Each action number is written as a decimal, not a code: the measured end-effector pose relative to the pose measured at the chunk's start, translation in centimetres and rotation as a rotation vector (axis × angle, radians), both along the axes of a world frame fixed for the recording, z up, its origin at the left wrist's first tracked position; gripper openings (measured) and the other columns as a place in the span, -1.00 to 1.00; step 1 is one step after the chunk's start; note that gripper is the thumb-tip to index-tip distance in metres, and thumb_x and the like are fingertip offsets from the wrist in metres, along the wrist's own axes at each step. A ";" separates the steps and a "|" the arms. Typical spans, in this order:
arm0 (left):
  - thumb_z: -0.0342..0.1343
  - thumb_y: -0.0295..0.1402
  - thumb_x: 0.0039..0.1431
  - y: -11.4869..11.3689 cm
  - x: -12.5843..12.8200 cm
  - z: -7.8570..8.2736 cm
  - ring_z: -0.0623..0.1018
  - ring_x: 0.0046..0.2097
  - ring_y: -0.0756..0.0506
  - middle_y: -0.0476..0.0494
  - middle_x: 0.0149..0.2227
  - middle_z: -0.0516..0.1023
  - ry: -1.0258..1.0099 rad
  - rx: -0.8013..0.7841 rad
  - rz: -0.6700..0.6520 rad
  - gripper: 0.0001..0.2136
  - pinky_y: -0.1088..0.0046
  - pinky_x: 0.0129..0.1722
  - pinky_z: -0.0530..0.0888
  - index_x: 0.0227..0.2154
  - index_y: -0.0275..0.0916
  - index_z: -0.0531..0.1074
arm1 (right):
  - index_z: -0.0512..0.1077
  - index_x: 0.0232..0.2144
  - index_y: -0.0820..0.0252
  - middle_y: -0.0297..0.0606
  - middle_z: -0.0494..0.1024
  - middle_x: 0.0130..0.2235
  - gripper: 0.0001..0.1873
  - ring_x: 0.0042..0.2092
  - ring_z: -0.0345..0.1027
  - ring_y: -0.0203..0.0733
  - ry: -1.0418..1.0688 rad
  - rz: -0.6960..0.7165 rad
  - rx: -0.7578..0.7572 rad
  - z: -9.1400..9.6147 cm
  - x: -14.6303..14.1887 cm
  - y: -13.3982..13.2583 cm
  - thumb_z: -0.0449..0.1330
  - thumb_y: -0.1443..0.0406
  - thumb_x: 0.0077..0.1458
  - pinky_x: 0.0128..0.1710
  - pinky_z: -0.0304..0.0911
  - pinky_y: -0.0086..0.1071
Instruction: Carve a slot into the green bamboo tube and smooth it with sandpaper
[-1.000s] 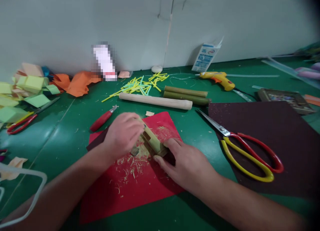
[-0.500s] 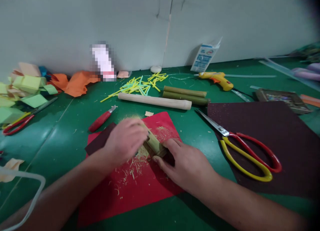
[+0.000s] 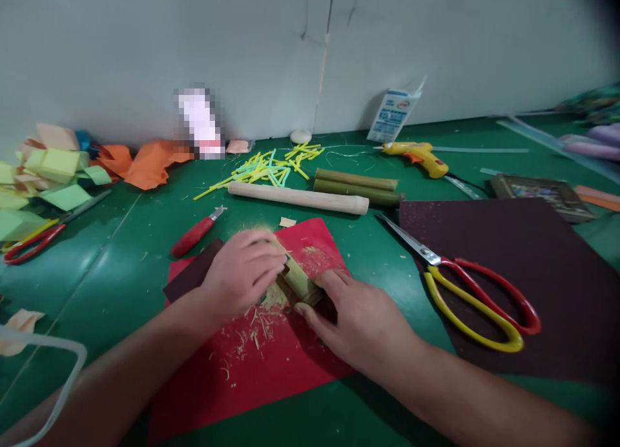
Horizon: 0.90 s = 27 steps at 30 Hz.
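Observation:
A short bamboo tube [image 3: 300, 278] lies slantwise over the red sheet [image 3: 203, 395], with pale shavings and dust around it. At its near end, my right hand [image 3: 363, 311] grips it between thumb and fingers. My left hand [image 3: 245, 266] is curled over the far part of the tube. Something dark shows by the left fingertips; I cannot tell what it is. Beside the left wrist lies a dark brown sheet [image 3: 194, 272], partly under the forearm. A red-handled craft knife [image 3: 196, 235] rests just beyond it.
Behind the hands are a pale peeled stick [image 3: 298, 198], two green bamboo pieces [image 3: 358, 187] and yellow-green strips [image 3: 264, 168]. Large scissors [image 3: 465, 285] lie right, partly on a dark sheet [image 3: 542, 279]. A yellow glue gun [image 3: 421, 158] and carton [image 3: 393, 114] stand near the wall.
My left hand, blurred before, is now sharper and almost in the same place on the bamboo tube. My right hand keeps its grip. The view has shifted very slightly.

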<state>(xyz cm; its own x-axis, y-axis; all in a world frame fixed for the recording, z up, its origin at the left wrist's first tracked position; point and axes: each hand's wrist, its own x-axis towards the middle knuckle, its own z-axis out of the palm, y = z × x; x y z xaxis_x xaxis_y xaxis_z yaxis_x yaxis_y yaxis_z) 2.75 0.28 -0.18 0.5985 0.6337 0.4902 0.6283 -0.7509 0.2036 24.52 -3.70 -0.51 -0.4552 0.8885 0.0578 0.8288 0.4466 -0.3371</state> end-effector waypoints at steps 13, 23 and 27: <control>0.07 -0.43 0.20 1.1 -1.3 -0.5 0.45 -0.07 -0.14 -0.12 -0.20 0.59 -0.085 0.033 0.119 -0.85 0.18 -0.02 0.43 -0.22 -0.27 0.50 | 0.32 -0.27 0.16 -0.26 0.50 -0.35 -0.69 -0.44 0.38 -0.15 -0.028 0.001 0.054 0.2 0.1 0.0 0.04 0.06 0.11 -0.55 -0.11 -0.37; -0.02 -0.47 0.23 0.8 -1.0 -0.6 0.44 -0.02 -0.13 -0.15 -0.14 0.56 0.016 0.047 -0.021 -0.81 0.21 0.00 0.43 -0.19 -0.30 0.49 | 0.28 -0.34 0.16 -0.26 0.48 -0.37 -0.80 -0.41 0.38 -0.15 0.005 0.010 -0.032 -0.4 0.2 0.2 0.03 0.15 0.10 -0.52 -0.05 -0.37; -0.01 -0.47 0.22 0.9 -1.2 -0.7 0.43 -0.02 -0.16 -0.14 -0.18 0.57 -0.007 0.080 0.088 -0.81 0.17 -0.02 0.44 -0.19 -0.29 0.48 | 0.28 -0.35 0.16 -0.27 0.48 -0.40 -0.81 -0.45 0.36 -0.17 -0.001 0.002 -0.039 -0.2 0.2 0.1 0.03 0.16 0.08 -0.53 -0.07 -0.37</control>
